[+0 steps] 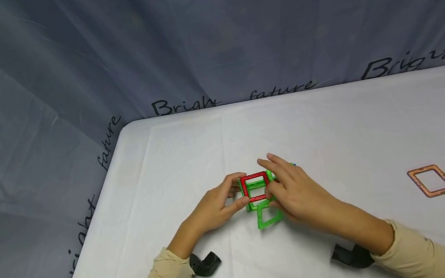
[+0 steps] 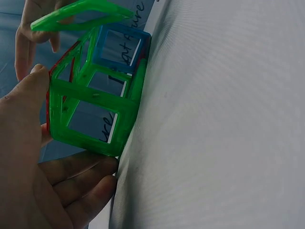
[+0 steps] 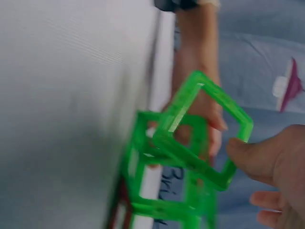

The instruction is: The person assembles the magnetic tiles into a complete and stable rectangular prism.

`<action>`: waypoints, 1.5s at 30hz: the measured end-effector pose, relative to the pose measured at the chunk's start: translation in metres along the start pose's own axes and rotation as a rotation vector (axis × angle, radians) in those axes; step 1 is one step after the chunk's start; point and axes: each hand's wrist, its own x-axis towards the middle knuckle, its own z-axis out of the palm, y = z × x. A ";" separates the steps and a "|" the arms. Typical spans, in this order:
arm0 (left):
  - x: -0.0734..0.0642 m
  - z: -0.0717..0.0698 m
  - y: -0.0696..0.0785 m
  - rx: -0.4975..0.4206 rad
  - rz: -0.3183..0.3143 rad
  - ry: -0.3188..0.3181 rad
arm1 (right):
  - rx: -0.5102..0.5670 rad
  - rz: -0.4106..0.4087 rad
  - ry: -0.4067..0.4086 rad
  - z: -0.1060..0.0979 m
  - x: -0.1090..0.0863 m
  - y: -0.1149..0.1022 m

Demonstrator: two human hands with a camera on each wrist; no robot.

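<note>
A small block of see-through magnetic tiles stands on the table, with a red square tile [image 1: 257,198] on top and green square tiles [image 2: 95,95] on its sides. A blue square tile [image 2: 97,50] sits at its far end in the left wrist view. My left hand [image 1: 216,207] holds the block's left end, thumb at the red tile's edge and fingers round the far side. My right hand [image 1: 298,190] pinches a loose green square tile [image 3: 167,138] near one corner. That tile is tilted beside the block, on the near side in the head view.
An orange-brown square tile [image 1: 435,192] lies apart on the right of the white table [image 1: 336,124]. Black wrist devices [image 1: 206,264] show below both forearms. A grey curtain [image 1: 274,25] with printed lettering hangs behind the table and along its left side.
</note>
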 end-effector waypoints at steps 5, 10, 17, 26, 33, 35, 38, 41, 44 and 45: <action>0.000 0.000 -0.001 0.000 -0.002 -0.005 | -0.045 -0.023 0.005 0.016 -0.001 -0.004; 0.001 -0.001 -0.001 0.005 0.007 -0.002 | -0.068 -0.026 0.036 0.021 -0.002 -0.005; 0.000 -0.002 0.001 0.004 -0.002 -0.002 | -0.097 -0.049 0.088 0.023 -0.002 -0.004; 0.000 -0.001 0.000 0.003 0.012 -0.002 | -0.102 -0.044 0.083 0.021 -0.002 -0.005; 0.001 -0.001 0.001 -0.009 0.000 -0.014 | -0.060 -0.028 0.086 0.015 -0.001 0.000; 0.001 -0.001 0.002 -0.009 -0.008 -0.018 | -0.052 -0.014 0.100 0.012 -0.001 0.003; 0.001 -0.001 0.002 -0.005 -0.019 -0.023 | -0.054 -0.002 0.118 0.008 0.000 0.008; 0.000 -0.001 0.002 0.000 -0.028 -0.024 | -0.063 0.006 0.114 0.005 0.000 0.011; 0.000 -0.001 0.002 -0.001 -0.047 -0.022 | -0.068 0.014 0.090 0.005 -0.001 0.012; 0.000 -0.001 0.003 -0.001 -0.055 -0.021 | -0.069 0.017 0.081 0.005 -0.001 0.012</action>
